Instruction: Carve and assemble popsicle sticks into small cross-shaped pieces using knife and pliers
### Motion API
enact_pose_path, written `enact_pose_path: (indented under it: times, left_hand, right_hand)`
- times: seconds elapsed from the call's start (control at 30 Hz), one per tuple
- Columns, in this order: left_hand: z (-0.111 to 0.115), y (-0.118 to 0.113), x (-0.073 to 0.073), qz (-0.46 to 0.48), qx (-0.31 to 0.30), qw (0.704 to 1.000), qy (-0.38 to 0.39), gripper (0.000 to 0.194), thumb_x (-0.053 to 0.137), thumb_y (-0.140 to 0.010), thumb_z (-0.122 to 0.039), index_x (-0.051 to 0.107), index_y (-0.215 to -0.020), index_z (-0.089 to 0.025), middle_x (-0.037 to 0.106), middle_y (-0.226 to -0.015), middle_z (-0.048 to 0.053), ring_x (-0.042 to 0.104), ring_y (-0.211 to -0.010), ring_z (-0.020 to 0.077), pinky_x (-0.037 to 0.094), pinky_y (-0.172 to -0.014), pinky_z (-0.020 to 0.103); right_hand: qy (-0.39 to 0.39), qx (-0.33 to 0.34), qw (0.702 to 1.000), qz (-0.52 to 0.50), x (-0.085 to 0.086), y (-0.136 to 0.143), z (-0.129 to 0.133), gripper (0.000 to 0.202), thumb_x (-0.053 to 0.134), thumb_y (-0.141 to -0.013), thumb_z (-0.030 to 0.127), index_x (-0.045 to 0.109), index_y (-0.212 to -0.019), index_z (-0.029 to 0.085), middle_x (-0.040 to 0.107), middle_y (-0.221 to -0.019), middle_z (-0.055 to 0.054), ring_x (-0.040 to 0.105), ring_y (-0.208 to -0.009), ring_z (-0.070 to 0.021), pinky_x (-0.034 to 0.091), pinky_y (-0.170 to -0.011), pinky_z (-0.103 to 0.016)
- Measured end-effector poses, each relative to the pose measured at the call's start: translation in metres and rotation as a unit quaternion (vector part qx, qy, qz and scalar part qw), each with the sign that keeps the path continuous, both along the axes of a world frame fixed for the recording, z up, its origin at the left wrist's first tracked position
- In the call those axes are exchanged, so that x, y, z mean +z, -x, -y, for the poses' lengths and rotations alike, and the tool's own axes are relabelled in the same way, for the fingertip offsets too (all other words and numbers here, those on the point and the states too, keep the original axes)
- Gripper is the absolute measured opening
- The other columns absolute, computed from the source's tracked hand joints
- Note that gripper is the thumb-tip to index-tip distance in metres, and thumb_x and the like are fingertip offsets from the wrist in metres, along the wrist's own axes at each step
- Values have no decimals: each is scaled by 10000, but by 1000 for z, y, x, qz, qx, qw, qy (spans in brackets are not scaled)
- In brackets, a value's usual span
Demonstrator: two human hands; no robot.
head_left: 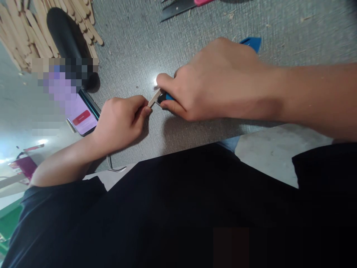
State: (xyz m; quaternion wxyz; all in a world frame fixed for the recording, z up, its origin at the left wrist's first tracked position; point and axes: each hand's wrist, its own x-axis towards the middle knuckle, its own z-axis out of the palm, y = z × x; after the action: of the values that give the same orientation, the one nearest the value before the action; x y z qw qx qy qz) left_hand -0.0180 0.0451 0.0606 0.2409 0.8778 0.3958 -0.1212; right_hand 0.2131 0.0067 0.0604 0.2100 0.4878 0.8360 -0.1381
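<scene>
My left hand (119, 119) is closed, pinching one end of a short wooden craft stick (154, 98) between thumb and fingertips. My right hand (214, 82) is wrapped round a blue utility knife (253, 43), whose tail end sticks out behind the knuckles. The knife's front end lies against the stick, between my right thumb and index finger, and the stick's far end is partly hidden by that index finger. Both hands are just above the grey textured table (128, 70), near its front edge.
A pile of craft sticks (33, 33) lies at the upper left beside a black rounded object (67, 33). Next to my left wrist is a lit phone (83, 119), partly blurred out. Pink-handled scissors (178, 9) lie at the top, with wood shavings (230, 15) nearby.
</scene>
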Motion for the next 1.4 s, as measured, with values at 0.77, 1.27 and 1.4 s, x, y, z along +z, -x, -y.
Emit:
enact_pose_path:
  times: [0.77, 1.27, 1.4]
  left_hand:
    - [0, 7, -19, 106, 37, 994, 18, 328, 650, -990, -320, 499, -705, -260, 433, -573, -13, 364, -550, 177, 261, -683, 413]
    - [0, 5, -13, 69, 14, 998, 5, 285, 588, -1014, -346, 545, -748, -255, 475, -617, 1, 411, -596, 186, 287, -664, 400]
    - [0, 2, -8, 48, 9, 999, 6, 269, 532, -1006, -371, 516, -765, -253, 484, -630, 6, 419, -601, 184, 292, -667, 395]
  right_hand:
    - [-127, -42, 943, -304, -46, -20, 11, 460, 701, -1140, 574, 534, -845, 263, 467, -563, 14, 656, -698, -187, 301, -590, -332]
    - [-74, -100, 952, -281, -33, -13, 8, 326, 804, -1043, 514, 633, -871, 297, 401, -505, 29, 655, -644, -231, 405, -646, -387]
    - [-87, -24, 982, -164, -28, -15, 8, 377, 544, -1187, 554, 699, -981, 280, 517, -546, -1, 648, -626, -244, 377, -629, -391]
